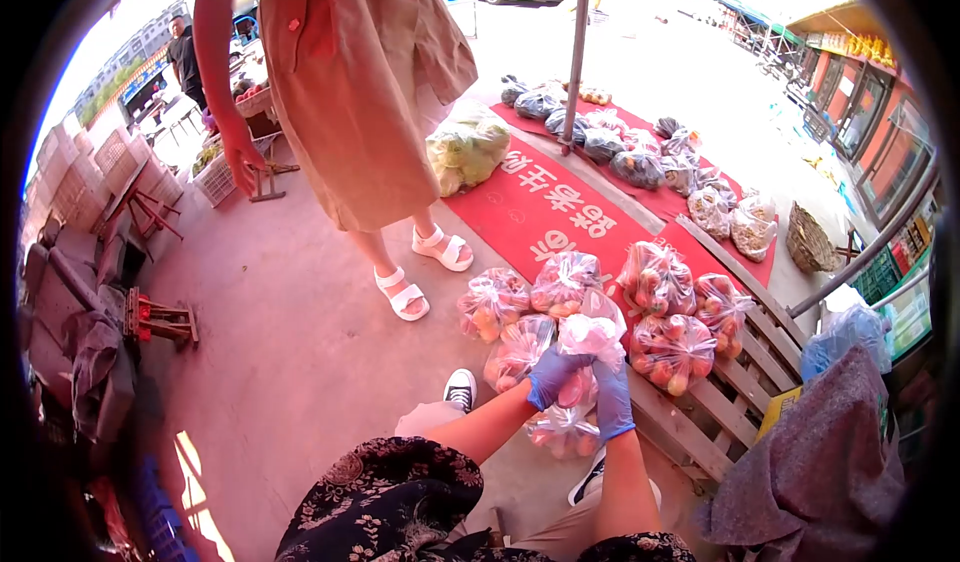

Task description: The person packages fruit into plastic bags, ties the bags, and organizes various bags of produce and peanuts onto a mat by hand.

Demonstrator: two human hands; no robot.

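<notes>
My left hand (556,375) and my right hand (612,400), both in blue gloves, are closed around a whitish plastic bag (590,336) bunched up between them. Something pink shows below the bunched part, and my hands partly hide it. Under my hands lies a clear bag of reddish fruit (562,436). More fruit bags sit just ahead, among them one on the left (493,303), one in the middle (566,282) and one on the right (673,352). Their fruit is red and yellowish, seen through clear plastic.
A person in a tan skirt (350,92) and white sandals stands close on the left. Ahead lies a red banner (545,197) with white characters and several dark bags. A wooden pallet (700,407) is at right, near a grey cloth (815,462). A metal pole (577,62) rises beyond.
</notes>
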